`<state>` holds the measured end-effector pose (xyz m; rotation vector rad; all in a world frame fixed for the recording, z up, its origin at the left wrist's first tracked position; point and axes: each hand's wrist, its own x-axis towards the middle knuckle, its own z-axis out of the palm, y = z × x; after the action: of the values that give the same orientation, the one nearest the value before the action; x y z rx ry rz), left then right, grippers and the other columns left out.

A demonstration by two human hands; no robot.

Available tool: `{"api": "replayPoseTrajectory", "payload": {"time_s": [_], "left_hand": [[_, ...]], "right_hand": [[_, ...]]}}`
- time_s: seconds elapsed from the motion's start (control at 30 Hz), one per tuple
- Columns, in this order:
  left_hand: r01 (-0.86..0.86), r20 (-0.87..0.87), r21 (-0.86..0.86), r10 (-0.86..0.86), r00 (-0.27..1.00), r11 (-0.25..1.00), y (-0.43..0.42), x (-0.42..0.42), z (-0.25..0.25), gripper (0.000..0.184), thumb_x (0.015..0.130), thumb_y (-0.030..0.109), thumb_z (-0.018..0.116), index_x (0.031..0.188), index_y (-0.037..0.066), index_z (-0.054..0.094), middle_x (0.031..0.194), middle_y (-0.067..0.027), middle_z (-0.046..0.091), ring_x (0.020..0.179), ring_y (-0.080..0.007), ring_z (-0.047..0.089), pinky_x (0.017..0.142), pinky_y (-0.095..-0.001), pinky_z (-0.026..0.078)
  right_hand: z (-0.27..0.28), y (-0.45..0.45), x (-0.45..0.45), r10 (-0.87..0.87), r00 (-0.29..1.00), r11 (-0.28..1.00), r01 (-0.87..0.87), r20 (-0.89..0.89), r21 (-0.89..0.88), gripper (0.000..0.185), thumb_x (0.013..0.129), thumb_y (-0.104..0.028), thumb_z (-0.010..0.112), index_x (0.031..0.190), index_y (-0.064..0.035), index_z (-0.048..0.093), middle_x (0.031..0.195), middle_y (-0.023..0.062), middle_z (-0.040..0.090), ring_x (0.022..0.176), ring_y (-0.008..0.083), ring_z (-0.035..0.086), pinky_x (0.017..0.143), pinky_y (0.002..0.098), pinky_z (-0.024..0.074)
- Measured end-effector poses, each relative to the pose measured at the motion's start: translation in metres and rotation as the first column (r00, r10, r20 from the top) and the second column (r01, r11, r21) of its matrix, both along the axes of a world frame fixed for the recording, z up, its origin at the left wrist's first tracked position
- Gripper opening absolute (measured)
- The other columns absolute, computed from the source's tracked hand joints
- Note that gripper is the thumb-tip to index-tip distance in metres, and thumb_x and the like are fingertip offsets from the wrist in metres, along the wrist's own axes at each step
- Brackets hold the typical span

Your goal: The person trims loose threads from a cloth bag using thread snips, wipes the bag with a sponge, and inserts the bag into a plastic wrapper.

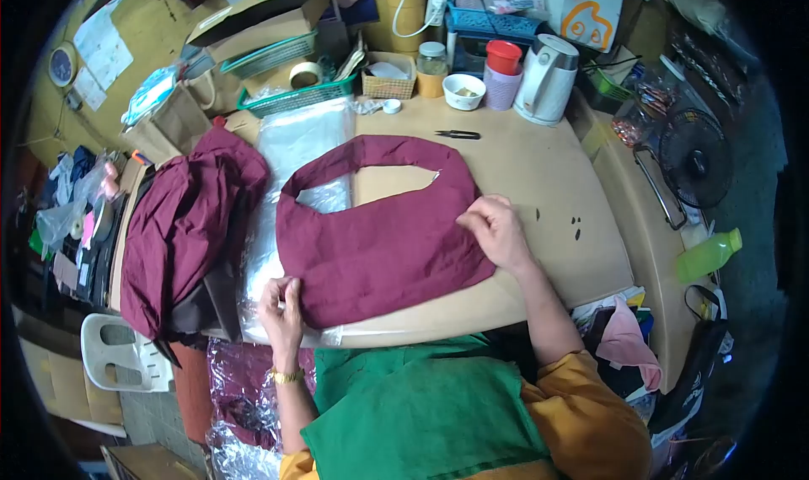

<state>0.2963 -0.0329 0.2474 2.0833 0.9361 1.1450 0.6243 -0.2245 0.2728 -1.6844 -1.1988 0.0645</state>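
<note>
A maroon cloth bag lies flat on the tan table, its looped strap spread toward the back. My left hand pinches the bag's lower left corner. At the bag's right edge, my right hand has its fingers closed on the cloth. Clear plastic sleeves lie partly under the bag's left side. To the left, more maroon fabric is heaped at the table's edge.
Small black scissors or snips lie behind the bag. Along the back stand a white kettle, a lidded cup, a white bowl, a jar and a green tray. A green bottle is at right.
</note>
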Motion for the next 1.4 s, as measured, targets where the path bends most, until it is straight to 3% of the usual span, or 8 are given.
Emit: {"api": "replayPoseTrajectory", "payload": {"time_s": [0.23, 0.43, 0.53, 0.7, 0.87, 1.07, 1.23, 1.4], "left_hand": [[-0.154, 0.089, 0.316, 0.132, 0.987, 0.936, 0.015, 0.026, 0.021, 0.034, 0.095, 0.013, 0.062, 0.066, 0.003, 0.047, 0.055, -0.0133, 0.041, 0.046, -0.0226, 0.036, 0.048, -0.0346, 0.033], [-0.116, 0.218, 0.165, 0.079, 0.973, 0.979, 0.013, 0.048, 0.029, 0.025, 0.082, 0.017, 0.079, 0.082, 0.001, 0.06, 0.068, -0.0043, 0.056, 0.07, -0.0147, 0.052, 0.065, -0.0286, 0.044], [0.05, -0.229, 0.259, 0.011, 0.973, 0.965, 0.013, 0.032, 0.027, 0.032, 0.07, 0.025, 0.087, 0.082, 0.001, 0.068, 0.076, -0.0125, 0.064, 0.075, -0.0267, 0.059, 0.068, -0.0357, 0.046], [-0.295, 0.337, 0.047, 0.263, 0.904, 0.954, 0.059, -0.015, 0.015, 0.014, 0.081, 0.003, 0.073, 0.092, -0.001, 0.065, 0.075, -0.0059, 0.063, 0.071, -0.0173, 0.06, 0.072, -0.0302, 0.048], [0.273, -0.363, 0.262, -0.167, 0.917, 0.926, -0.018, 0.027, 0.054, 0.123, 0.044, 0.051, 0.092, 0.144, 0.004, 0.038, 0.146, -0.0167, 0.039, 0.138, -0.0353, 0.034, 0.114, -0.0526, 0.024], [-0.486, 0.234, 0.135, 0.449, 0.862, 0.864, 0.071, -0.058, 0.006, 0.03, 0.092, 0.006, 0.065, 0.12, -0.002, 0.057, 0.111, -0.0131, 0.062, 0.099, -0.0232, 0.06, 0.09, -0.0337, 0.047], [-0.045, 0.087, 0.065, 0.039, 0.995, 0.997, 0.038, -0.036, 0.018, 0.024, 0.081, 0.001, 0.07, 0.104, 0.0, 0.065, 0.096, -0.0079, 0.064, 0.087, -0.0158, 0.061, 0.073, -0.0277, 0.049], [0.337, -0.268, 0.084, -0.304, 0.914, 0.938, 0.008, 0.03, 0.046, 0.06, 0.07, 0.02, 0.084, 0.123, 0.008, 0.06, 0.099, -0.0097, 0.067, 0.099, -0.0252, 0.063, 0.106, -0.0456, 0.033]], "right_hand": [[0.002, -0.003, 0.011, -0.368, 0.911, 0.927, 0.344, 0.186, 0.15, 0.02, 0.097, -0.016, 0.059, 0.084, -0.0004, 0.059, 0.069, 0.0155, 0.06, 0.061, 0.0263, 0.061, 0.056, 0.0359, 0.0455], [-0.015, 0.003, 0.012, -0.299, 0.952, 0.954, 0.296, 0.067, 0.051, 0.029, 0.1, -0.021, 0.057, 0.08, -0.0001, 0.054, 0.056, 0.0108, 0.045, 0.05, 0.0196, 0.041, 0.049, 0.0359, 0.0365], [-0.023, -0.002, 0.012, -0.327, 0.942, 0.945, 0.326, 0.073, 0.026, 0.031, 0.101, -0.022, 0.056, 0.08, 0.0007, 0.054, 0.057, 0.011, 0.044, 0.05, 0.0184, 0.039, 0.049, 0.0346, 0.0359], [0.0, -0.013, 0.019, -0.344, 0.935, 0.933, 0.331, -0.079, -0.143, 0.023, 0.093, -0.025, 0.066, 0.096, -0.0022, 0.059, 0.073, 0.013, 0.057, 0.067, 0.0213, 0.054, 0.067, 0.0354, 0.0447], [0.045, 0.006, -0.045, -0.024, 0.855, 0.96, 0.164, 0.518, -0.226, 0.087, 0.059, -0.042, 0.086, 0.134, -0.0194, 0.05, 0.132, 0.0109, 0.049, 0.131, 0.0328, 0.04, 0.111, 0.0642, 0.0204], [0.048, -0.042, 0.022, -0.088, 0.916, 0.836, 0.281, 0.39, -0.471, 0.097, 0.056, -0.028, 0.089, 0.141, -0.0116, 0.045, 0.141, 0.0127, 0.049, 0.133, 0.0317, 0.041, 0.111, 0.0595, 0.0245], [0.041, -0.038, 0.028, -0.093, 0.975, 0.923, 0.16, 0.202, -0.35, 0.093, 0.056, -0.017, 0.087, 0.139, -0.0102, 0.046, 0.133, 0.0138, 0.053, 0.126, 0.0329, 0.044, 0.11, 0.0432, 0.0328], [0.057, -0.009, 0.023, 0.091, 0.955, 0.843, 0.077, 0.281, -0.532, 0.063, 0.056, -0.016, 0.087, 0.113, -0.0042, 0.062, 0.108, 0.0155, 0.065, 0.101, 0.0341, 0.06, 0.093, 0.0422, 0.0435]]}}
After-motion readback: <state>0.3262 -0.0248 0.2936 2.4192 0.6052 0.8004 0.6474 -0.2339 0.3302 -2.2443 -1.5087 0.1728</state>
